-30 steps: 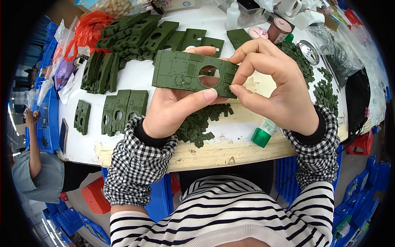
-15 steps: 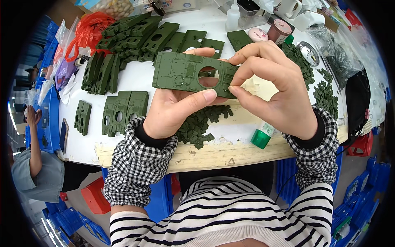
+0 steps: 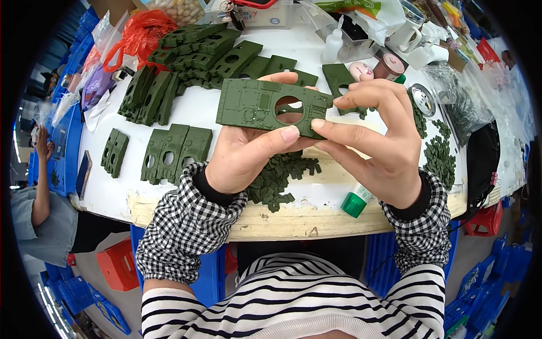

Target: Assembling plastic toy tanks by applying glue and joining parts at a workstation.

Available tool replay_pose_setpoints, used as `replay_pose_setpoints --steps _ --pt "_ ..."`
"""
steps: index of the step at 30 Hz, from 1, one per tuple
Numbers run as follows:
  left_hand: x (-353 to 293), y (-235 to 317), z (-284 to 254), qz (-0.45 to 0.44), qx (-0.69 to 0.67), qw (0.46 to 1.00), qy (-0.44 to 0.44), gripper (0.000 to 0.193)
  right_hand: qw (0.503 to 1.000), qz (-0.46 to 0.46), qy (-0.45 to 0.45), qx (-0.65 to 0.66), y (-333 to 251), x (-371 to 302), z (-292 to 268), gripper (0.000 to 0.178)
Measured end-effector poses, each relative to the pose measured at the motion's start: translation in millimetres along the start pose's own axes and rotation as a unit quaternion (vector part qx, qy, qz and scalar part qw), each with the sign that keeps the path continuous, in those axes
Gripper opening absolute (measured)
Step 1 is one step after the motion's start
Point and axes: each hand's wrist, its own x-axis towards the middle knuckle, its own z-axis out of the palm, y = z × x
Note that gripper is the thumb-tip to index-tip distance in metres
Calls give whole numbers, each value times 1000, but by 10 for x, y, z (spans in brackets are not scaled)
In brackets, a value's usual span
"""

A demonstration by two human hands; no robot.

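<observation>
A dark green plastic model tank hull (image 3: 243,104) with a round hole through it is held above the table. My left hand (image 3: 240,161) supports it from below, thumb along its near edge and fingers behind. At its right end, my right hand (image 3: 384,135) grips the corner, with a finger on the top face and another at the far edge. Whether a small piece sits under those fingertips I cannot make out. Below the hull lies a heap of small green pieces (image 3: 271,186). A white tube with a green cap (image 3: 354,204) lies by my right wrist.
More green hulls are stacked at the back (image 3: 217,48), with several standing at the left (image 3: 176,150). Small green parts (image 3: 439,158) lie at the right. A white squeeze bottle (image 3: 333,45) and a red bag (image 3: 144,34) stand farther back. Another person (image 3: 42,209) is at far left.
My right fingers have shifted on the hull's right end, one now pressing its top face near the corner. The hull remains in my left hand. The whole view has shifted slightly.
</observation>
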Motion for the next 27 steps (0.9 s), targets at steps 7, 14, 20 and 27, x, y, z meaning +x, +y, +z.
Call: replay_pose_setpoints --steps 7,14,20,27 --pt "10 17 -6 14 18 1000 -11 71 1000 7 -3 16 -12 12 -26 36" --pt "5 9 -9 15 -10 999 -37 76 987 103 -25 124 -30 13 -67 45" --pt "15 3 -18 23 -36 998 -52 74 993 67 24 99 -22 -23 -18 40" --pt "10 -40 -55 47 -5 998 -49 71 997 30 22 67 -52 -11 7 31"
